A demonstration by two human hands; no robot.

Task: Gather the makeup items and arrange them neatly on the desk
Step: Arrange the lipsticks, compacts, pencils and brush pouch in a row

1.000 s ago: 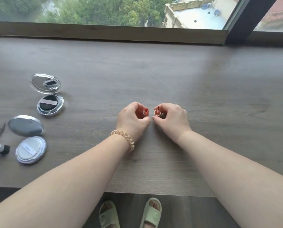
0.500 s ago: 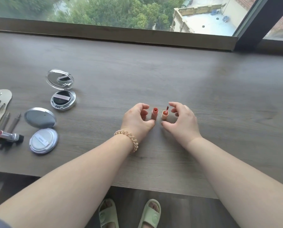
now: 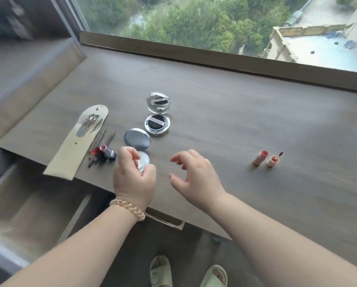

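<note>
Wood-grain desk [image 3: 225, 125] by the window: left hand [image 3: 134, 175] curls over the white cushion compact [image 3: 142, 161] at lower left, not yet gripping; right hand [image 3: 196, 177] hovers spread and empty just right.

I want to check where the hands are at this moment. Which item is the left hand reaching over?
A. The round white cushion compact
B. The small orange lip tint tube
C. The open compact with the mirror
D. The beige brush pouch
A: the left hand curls over the round white cushion compact near the desk's front edge, while the other items lie apart from it.
</note>
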